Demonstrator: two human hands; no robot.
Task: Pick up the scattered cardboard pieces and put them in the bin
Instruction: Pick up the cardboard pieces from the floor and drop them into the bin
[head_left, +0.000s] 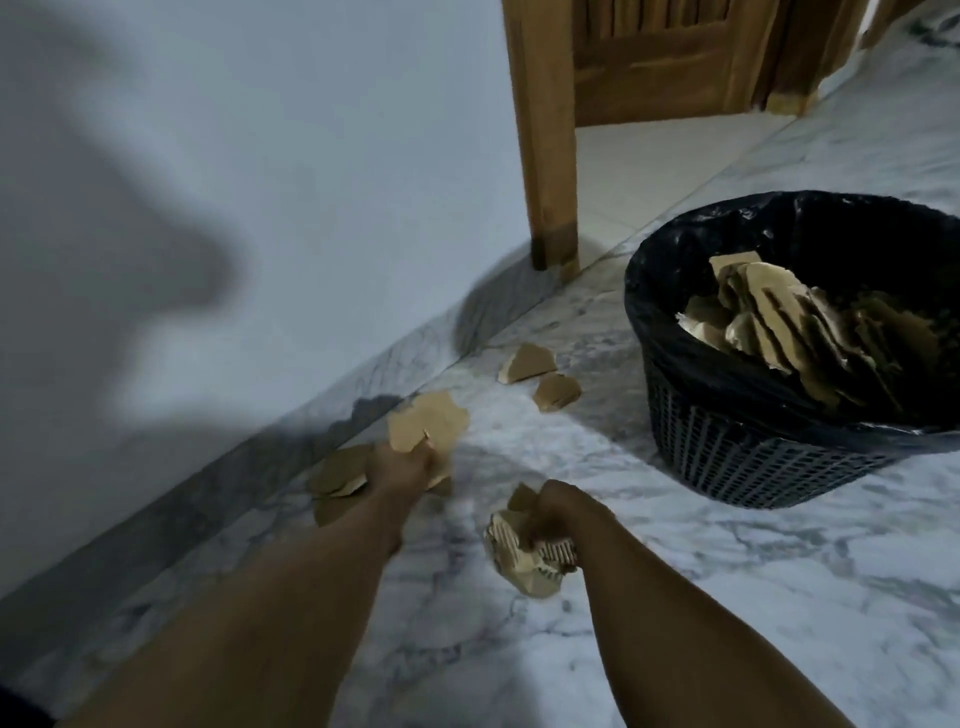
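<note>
I see the left hand gripping flat cardboard pieces mid-frame, the right hand clutching a crumpled wad; these look light and stiff, best pinched at edges. Two scraps lie left of the bin.

Matt torn cardboard pieces, glossy veined marble floor, seemingly plastic mesh bin, wooden door frame.
</note>
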